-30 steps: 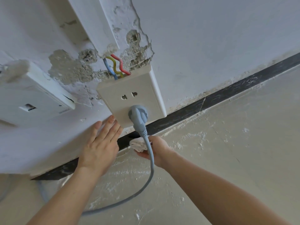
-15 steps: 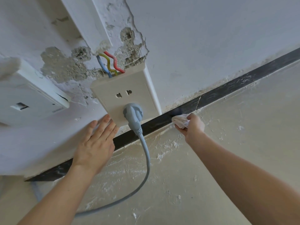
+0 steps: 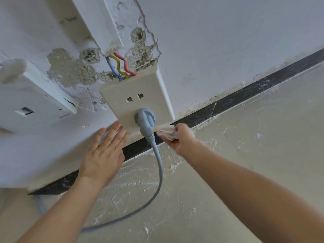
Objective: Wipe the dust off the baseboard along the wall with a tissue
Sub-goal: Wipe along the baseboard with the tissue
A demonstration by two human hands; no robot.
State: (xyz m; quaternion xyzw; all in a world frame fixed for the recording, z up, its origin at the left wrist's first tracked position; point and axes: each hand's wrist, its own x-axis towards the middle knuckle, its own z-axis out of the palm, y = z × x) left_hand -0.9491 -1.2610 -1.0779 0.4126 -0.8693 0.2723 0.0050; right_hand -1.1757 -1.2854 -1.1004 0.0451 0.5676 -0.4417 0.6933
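From the head camera, looking down, my right hand (image 3: 182, 139) has its fingers curled round the tissue (image 3: 166, 133) and presses it against the baseboard (image 3: 263, 85) just to the right of the grey plug (image 3: 144, 118). The tissue is white, crumpled into a small creased wad, and its folds stick out from my fingertips toward the plug. The baseboard is a narrow dark strip running on a slant where the white wall (image 3: 228, 41) meets the pale floor (image 3: 245, 155). It carries whitish smears and dusty patches, a thin crack crosses it to the right of my hand, and crumbly plaster lines its top edge.

My left hand (image 3: 103, 155) lies flat on the wall with its fingers straight and slightly spread, holding nothing. Its fingertips reach the lower left corner of the white socket box (image 3: 138, 100), and the heel of the hand covers part of the baseboard.

The plug sits in the lower part of the socket box, and its grey cable (image 3: 158, 172) hangs down across the baseboard, passes between my forearms and curves left over the floor. Blue, yellow and red wires (image 3: 121, 65) enter the top of the box from broken plaster. A second white box (image 3: 35, 106) sits further left on the wall.
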